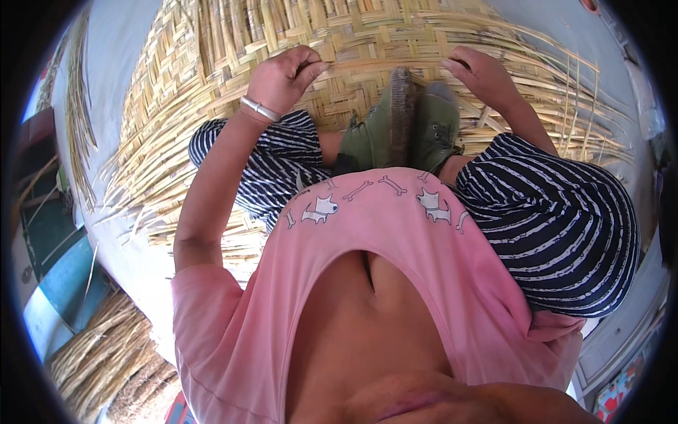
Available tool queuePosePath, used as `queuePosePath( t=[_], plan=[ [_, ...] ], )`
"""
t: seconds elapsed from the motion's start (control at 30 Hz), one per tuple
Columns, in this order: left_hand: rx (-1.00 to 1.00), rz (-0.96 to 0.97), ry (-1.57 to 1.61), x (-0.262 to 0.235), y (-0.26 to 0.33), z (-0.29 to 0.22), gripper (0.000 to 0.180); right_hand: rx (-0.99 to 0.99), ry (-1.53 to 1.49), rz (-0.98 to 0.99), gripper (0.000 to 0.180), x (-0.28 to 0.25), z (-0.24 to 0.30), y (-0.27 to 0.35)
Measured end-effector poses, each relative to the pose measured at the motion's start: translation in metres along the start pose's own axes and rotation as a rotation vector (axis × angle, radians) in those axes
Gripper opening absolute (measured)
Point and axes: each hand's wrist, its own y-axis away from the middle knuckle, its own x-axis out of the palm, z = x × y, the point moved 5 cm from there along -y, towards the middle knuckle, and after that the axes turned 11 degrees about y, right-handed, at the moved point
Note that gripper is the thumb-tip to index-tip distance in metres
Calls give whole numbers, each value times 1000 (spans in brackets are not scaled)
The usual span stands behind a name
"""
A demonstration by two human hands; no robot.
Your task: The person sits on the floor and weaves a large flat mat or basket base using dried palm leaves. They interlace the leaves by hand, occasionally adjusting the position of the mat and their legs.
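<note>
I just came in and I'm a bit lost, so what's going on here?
A seated person has the left hand and right hand spread apart, apparently pinching a pale strip between them over a woven mat. Loose ends fan out unwoven along the mat's sides. The green shoes rest close together between the knees, and a straw pile lies at lower left.

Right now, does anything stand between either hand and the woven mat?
Nothing visible does: the left hand and right hand are both at the woven mat. The green shoes sit between them, nearer the body.
</note>
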Motion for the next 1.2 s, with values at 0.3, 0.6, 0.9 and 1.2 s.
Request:
queuePosePath(
  t=[0.3,0.6,0.9,1.2],
  plan=[
    [126,-34,-481,-14,20,9,40,1,-187,179,47,24,2,5],
    [-172,-7,-528,-31,45,90,53,140,430,30,36,13,-39,12],
    [-354,-12,-608,-80,77,112,56,125,757,64,36,10,-93,32],
    [-405,-55,-651,-90,93,145,58,91,902,16,35,-8,-109,19]
  ],
)
